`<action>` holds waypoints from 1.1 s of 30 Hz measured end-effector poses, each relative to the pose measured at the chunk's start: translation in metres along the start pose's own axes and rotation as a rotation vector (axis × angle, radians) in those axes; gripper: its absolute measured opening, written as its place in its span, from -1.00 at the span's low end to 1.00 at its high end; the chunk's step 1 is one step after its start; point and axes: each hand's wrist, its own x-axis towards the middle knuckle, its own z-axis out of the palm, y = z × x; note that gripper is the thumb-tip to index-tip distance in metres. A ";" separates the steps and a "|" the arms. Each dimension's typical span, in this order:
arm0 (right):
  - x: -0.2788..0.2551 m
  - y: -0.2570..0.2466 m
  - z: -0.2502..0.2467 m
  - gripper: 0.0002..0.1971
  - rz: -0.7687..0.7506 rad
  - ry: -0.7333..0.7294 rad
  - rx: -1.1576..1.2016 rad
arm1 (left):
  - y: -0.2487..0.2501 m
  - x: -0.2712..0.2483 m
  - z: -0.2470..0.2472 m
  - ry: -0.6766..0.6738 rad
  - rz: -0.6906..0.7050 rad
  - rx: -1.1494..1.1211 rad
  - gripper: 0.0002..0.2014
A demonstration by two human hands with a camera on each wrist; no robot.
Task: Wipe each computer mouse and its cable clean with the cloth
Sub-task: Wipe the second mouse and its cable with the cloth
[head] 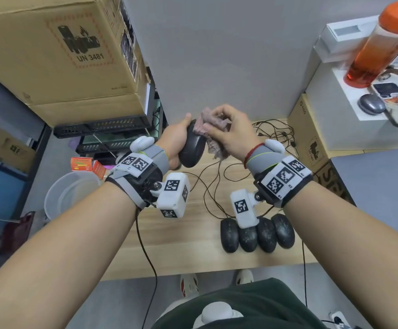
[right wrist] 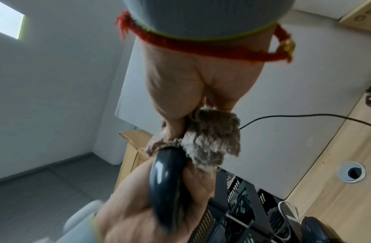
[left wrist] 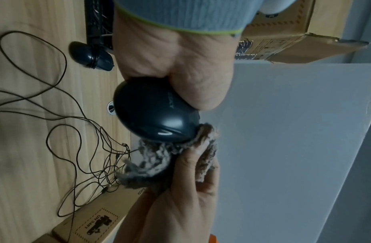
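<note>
My left hand (head: 176, 143) grips a black computer mouse (head: 192, 150) raised above the wooden desk (head: 169, 245). My right hand (head: 231, 131) holds a fuzzy brown-pink cloth (head: 213, 132) bunched against the front end of that mouse. The left wrist view shows the glossy mouse (left wrist: 153, 115) in my palm with the cloth (left wrist: 159, 162) pressed under its tip by the right hand's fingers (left wrist: 188, 164). Seen from the right wrist, the cloth (right wrist: 211, 139) wraps over the mouse's nose (right wrist: 166, 172). Several dusty black mice (head: 257, 233) lie side by side on the desk, their thin cables (head: 212, 186) trailing back.
A tangle of cables (head: 276, 134) lies by the grey partition. Another mouse wound in its cable (left wrist: 91, 55) rests near a black rack (head: 103, 127). Cardboard boxes (head: 50, 55) stand left, a laptop (head: 383, 186) and an orange bottle (head: 380, 41) right. A white bucket (head: 67, 193) sits below.
</note>
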 end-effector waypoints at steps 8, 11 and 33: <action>-0.003 0.001 0.001 -0.72 -0.016 0.020 -0.080 | 0.002 -0.005 -0.004 -0.008 -0.032 0.031 -0.40; 0.000 -0.002 -0.005 -0.75 0.021 0.102 -0.128 | 0.000 -0.007 0.001 0.010 0.015 0.073 -0.50; 0.013 0.000 -0.007 -0.61 0.175 -0.068 -0.090 | 0.008 0.002 0.006 0.135 0.163 0.684 0.42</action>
